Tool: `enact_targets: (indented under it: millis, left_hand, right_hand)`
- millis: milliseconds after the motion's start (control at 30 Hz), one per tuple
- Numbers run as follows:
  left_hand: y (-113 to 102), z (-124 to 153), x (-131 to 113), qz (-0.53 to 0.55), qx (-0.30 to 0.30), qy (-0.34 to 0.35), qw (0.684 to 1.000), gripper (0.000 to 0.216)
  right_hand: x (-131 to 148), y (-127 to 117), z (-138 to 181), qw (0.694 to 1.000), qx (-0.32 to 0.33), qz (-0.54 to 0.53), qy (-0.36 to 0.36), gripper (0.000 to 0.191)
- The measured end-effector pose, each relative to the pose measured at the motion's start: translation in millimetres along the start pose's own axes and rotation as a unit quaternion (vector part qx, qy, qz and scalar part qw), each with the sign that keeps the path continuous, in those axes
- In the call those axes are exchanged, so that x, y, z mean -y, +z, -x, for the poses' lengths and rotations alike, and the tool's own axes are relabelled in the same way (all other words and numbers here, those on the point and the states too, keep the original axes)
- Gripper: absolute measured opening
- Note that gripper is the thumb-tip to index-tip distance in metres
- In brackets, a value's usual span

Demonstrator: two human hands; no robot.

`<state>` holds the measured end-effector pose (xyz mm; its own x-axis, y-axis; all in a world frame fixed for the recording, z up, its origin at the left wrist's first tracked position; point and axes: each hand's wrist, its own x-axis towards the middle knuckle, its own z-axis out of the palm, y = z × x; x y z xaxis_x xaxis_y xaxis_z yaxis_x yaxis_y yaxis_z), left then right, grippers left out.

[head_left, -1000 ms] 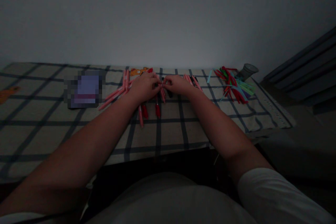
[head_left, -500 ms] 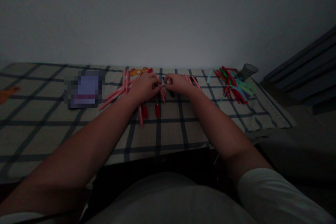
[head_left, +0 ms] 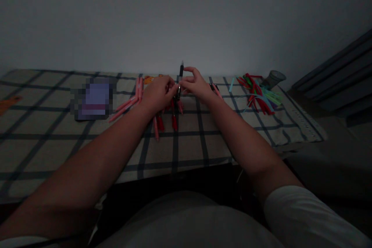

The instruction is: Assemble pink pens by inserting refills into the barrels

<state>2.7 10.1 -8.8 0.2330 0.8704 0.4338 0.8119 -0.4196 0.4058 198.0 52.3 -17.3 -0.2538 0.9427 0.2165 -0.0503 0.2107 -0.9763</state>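
A black-and-clear pen point(head_left: 181, 72) stands nearly upright between my two hands, its pointed end up. My left hand point(head_left: 158, 92) is closed, with thumb and fingertips pinching the pen's lower part. My right hand point(head_left: 197, 85) has its thumb and fingers on the pen from the right, the index finger curved toward the upper barrel. Under and in front of my left hand lie red pens point(head_left: 174, 122) and a pink pen point(head_left: 156, 128). More pink pens point(head_left: 124, 109) lie to its left. Pink and black pens point(head_left: 215, 90) show partly behind my right wrist.
On the checked cloth point(head_left: 188, 143), a blurred-out purple item point(head_left: 97, 99) lies left. Red and green strips point(head_left: 260, 99) and a tipped clear cup point(head_left: 273, 79) are at the right. An orange piece point(head_left: 149, 80) sits behind my left hand; another orange item point(head_left: 10, 104) is far left.
The dark pen has come up from the cloth to near upright between my hands. My right hand has risen slightly, its fingers now on the pen; my left fingers have moved to it.
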Motion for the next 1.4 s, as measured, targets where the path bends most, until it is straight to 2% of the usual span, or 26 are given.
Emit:
enact_targets:
  millis: [67, 200, 500, 633, 900, 1233, 1300, 1400]
  left_hand:
    - [-2, 2, -2, 0.014, 0.001, -0.009, 1.000, 0.035]
    - [-3, 3, -4, 0.014, 0.007, -0.008, 1.000, 0.037]
    - [-2, 3, -4, -0.012, 0.015, 0.002, 1.000, 0.042]
    - [1, 2, -1, -0.030, 0.015, 0.020, 0.999, 0.042]
    - [1, 2, 0, -0.030, 0.013, 0.004, 0.999, 0.045]
    - [0, 3, 2, -0.021, 0.008, -0.025, 0.999, 0.042]
    - [-1, 4, 1, -0.014, 0.014, -0.008, 1.000, 0.046]
    - [-1, 6, 1, -0.010, 0.058, 0.056, 0.997, 0.058]
  right_hand:
    - [-5, 0, -1, 1.000, 0.018, -0.025, 0.003, 0.056]
    - [-8, 0, 0, 0.997, 0.045, -0.060, 0.015, 0.044]
    - [6, 2, 7, 0.998, 0.026, -0.062, 0.022, 0.035]
    - [8, 4, 6, 0.998, -0.008, -0.055, 0.031, 0.033]
    - [14, -1, 3, 0.994, -0.106, -0.031, 0.016, 0.055]
    - [14, 2, 5, 0.996, -0.083, -0.039, 0.019, 0.054]
    - [15, 1, 4, 0.993, -0.107, -0.047, 0.020, 0.057]
    - [17, -2, 2, 0.987, -0.150, -0.045, 0.022, 0.060]
